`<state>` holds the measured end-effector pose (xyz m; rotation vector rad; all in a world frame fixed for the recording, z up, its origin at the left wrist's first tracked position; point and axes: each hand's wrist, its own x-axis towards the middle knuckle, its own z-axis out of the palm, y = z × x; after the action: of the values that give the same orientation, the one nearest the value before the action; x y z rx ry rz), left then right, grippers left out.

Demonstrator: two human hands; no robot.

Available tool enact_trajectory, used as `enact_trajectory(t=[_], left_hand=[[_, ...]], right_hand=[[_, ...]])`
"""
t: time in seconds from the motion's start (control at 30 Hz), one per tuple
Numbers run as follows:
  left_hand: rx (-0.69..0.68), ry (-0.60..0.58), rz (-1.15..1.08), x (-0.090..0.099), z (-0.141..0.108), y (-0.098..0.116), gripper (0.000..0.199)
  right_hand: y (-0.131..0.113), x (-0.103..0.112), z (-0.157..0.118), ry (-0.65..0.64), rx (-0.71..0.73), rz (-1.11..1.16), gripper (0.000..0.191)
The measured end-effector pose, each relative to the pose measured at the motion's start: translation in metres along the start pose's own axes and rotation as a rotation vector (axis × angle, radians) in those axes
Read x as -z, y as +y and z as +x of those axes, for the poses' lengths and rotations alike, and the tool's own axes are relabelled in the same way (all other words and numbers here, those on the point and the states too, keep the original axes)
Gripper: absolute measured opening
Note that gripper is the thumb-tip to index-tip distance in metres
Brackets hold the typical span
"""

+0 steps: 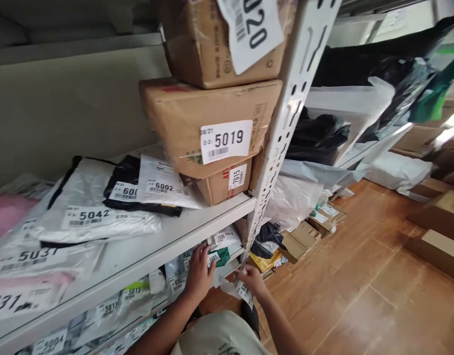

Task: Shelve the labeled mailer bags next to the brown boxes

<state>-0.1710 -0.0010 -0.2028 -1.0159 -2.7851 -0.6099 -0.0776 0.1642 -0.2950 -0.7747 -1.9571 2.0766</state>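
Note:
My left hand [199, 272] reaches over the lower shelf with its fingers stretched and apart. It is beside a green parcel [223, 256] with a label that seems to end in 005; whether it touches this cannot be made out. A clear-bagged parcel [227, 237] labelled 6006 lies just behind. My right hand [253, 280] is closed on a small plastic parcel bag [245, 295], whose label begins with 60, held in front of the shelf post. The rest of that label is hidden or unclear.
A white perforated post [282, 128] rises by my right hand. On the upper shelf [197, 224] are stacked cartons [182, 123] and bagged parcels [93, 197]. More parcels lie on the lower shelf. Cartons [444, 212] stand on the tiled floor [341, 286] to the right.

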Motion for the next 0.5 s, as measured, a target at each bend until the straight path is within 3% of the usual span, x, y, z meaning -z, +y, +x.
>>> enact_trajectory(t=[0.07, 0.17, 0.27, 0.33, 0.43, 0.5], left_hand=[[0.005, 0.136, -0.065, 0.015, -0.035, -0.02, 0.026], [0.181, 0.334, -0.117, 0.028, -0.076, -0.054, 0.02], [0.373, 0.39, -0.197, 0.028, -0.097, -0.072, 0.021], [0.444, 0.4, -0.23, 0.025, -0.102, -0.068, 0.027], [0.504, 0.409, -0.324, 0.026, -0.099, -0.043, 0.034], [0.504, 0.275, -0.557, 0.028, -0.092, -0.02, 0.046]], right_hand=[[-0.009, 0.002, 0.002, -0.034, 0.046, -0.042, 0.034], [-0.025, -0.005, 0.009, -0.076, 0.109, -0.121, 0.024], [-0.039, -0.017, 0.015, -0.103, 0.151, -0.197, 0.015], [-0.047, -0.023, 0.016, -0.137, 0.168, -0.224, 0.013], [-0.062, -0.027, 0.009, -0.248, 0.19, -0.227, 0.014], [-0.08, -0.027, -0.001, -0.322, 0.211, -0.165, 0.02]])
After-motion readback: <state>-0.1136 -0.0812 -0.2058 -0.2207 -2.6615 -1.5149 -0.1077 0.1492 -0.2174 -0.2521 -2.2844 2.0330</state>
